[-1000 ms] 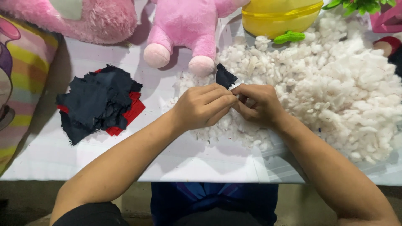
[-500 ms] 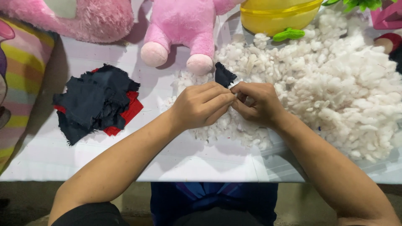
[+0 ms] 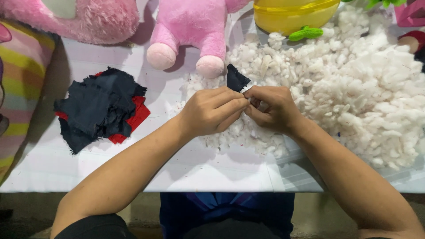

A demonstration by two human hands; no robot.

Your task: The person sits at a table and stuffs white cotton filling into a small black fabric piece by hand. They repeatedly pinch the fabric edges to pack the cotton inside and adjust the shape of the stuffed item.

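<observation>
My left hand [image 3: 212, 111] and my right hand [image 3: 270, 108] meet fingertip to fingertip over the white table [image 3: 186, 163]. Both pinch a small dark navy cloth piece [image 3: 236, 78], whose frayed top corner sticks up behind the knuckles. A bit of white stuffing shows between the fingers. A large heap of white fluffy stuffing [image 3: 354, 88] lies under and to the right of my hands.
A pile of navy and red cloth scraps [image 3: 99, 108] lies at the left. A pink plush toy [image 3: 190, 31] and another pink plush [image 3: 75, 15] sit at the back, a yellow rounded object [image 3: 292, 15] beside them. A striped cushion [image 3: 20, 88] is far left.
Both hands stay together on the cloth piece with only small finger movements; nothing else has shifted.
</observation>
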